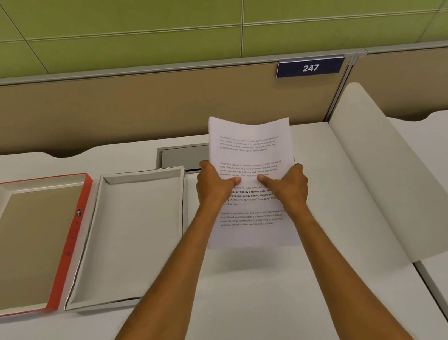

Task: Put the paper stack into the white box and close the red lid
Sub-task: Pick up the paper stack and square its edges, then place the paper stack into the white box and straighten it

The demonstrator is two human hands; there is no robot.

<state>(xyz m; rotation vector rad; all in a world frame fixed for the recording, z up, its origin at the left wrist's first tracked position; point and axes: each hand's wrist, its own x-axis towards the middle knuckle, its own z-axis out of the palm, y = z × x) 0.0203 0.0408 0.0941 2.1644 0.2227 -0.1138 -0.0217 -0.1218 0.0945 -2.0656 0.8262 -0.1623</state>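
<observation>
I hold the paper stack point(248, 149), white sheets with printed text, lifted off the desk and tilted up toward me. My left hand point(214, 184) grips its left edge and my right hand point(288, 186) grips its right edge, thumbs on the printed face. The white box point(143, 178) lies open and empty on the desk, just left of the stack. The red lid point(66, 261) lies upside down at the far left, touching the box's left side.
A grey cable hatch point(179, 156) is set into the white desk point(235, 298) behind the box. A curved white divider point(395, 171) rises at the right. A beige partition with a sign reading 247 point(310, 67) bounds the back.
</observation>
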